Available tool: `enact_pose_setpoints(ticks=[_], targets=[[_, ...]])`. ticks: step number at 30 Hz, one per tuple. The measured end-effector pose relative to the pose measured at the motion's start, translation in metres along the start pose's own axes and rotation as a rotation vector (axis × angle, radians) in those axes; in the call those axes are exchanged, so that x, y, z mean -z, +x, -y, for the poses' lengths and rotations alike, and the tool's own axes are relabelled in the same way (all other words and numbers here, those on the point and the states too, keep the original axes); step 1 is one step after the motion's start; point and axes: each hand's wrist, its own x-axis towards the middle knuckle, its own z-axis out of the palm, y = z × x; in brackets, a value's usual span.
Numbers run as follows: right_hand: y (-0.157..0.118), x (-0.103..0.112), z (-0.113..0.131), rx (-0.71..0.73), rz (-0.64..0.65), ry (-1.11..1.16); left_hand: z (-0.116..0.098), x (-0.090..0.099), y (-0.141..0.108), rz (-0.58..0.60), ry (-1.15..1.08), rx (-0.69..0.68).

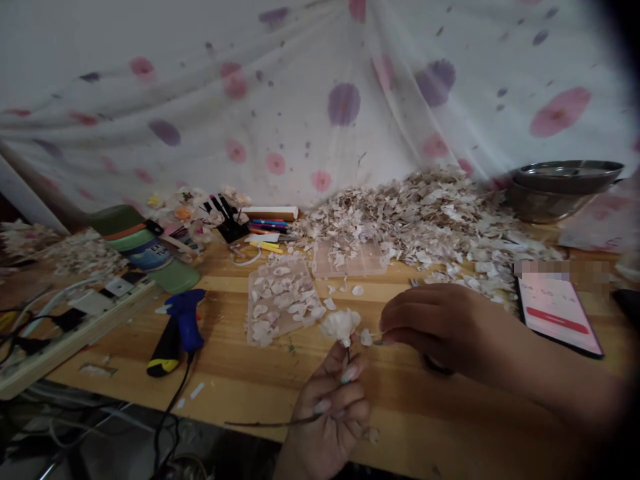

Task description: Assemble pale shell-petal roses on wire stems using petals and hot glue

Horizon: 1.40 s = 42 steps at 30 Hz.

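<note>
My left hand point(333, 407) is closed around the dark stem of a white artificial flower point(341, 325), whose bloom stands upright above the fingers. The stem's lower part juts out to the left of the palm. Just right of the bloom, my right hand point(435, 327) is pinched on a thin tool with a pale tip, mostly hidden by the fingers. At that tip is a small whitish petal point(366, 337), close beside the flower. Left of the hands, a clear tray point(250, 293) holds many loose pale petals.
A blue glue gun point(187, 323) with a cord lies left. A power strip point(75, 340) and green bottle point(160, 263) stand beyond it. Behind lie a petal heap point(415, 220) and another clear plastic tray point(350, 267). At right are a phone point(560, 317) and metal bowls point(555, 200).
</note>
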Motion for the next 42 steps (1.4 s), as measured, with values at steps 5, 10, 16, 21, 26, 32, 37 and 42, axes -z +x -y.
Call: enact_pose_setpoints(ticks=[5, 10, 16, 21, 26, 32, 37, 42], targets=[[0.002, -0.002, 0.001, 0.005, 0.084, -0.001, 0.001, -0.002, -0.001, 0.047, -0.011, 0.021], [0.003, -0.001, 0.001, 0.084, 0.049, -0.035, 0.002, -0.003, -0.003, 0.082, 0.046, 0.064], [0.003, 0.0, 0.003, 0.17, 0.064, -0.087, 0.006, -0.006, -0.004, 0.128, 0.094, 0.112], [0.001, 0.001, 0.004, 0.151, 0.035, -0.139, 0.008, -0.004, -0.005, 0.126, 0.071, 0.093], [0.002, 0.004, 0.007, 0.162, 0.042, -0.169, 0.008, -0.003, -0.005, 0.097, 0.083, 0.066], [0.002, 0.006, 0.01, 0.115, 0.048, -0.144, 0.009, -0.003, -0.004, 0.048, 0.185, 0.026], [0.0, 0.014, 0.008, 0.1, 0.04, -0.068, 0.009, 0.004, -0.003, -0.227, 0.645, -0.405], [-0.005, 0.025, 0.007, 0.126, 0.045, -0.056, 0.017, 0.014, -0.005, -0.503, 0.972, -0.812]])
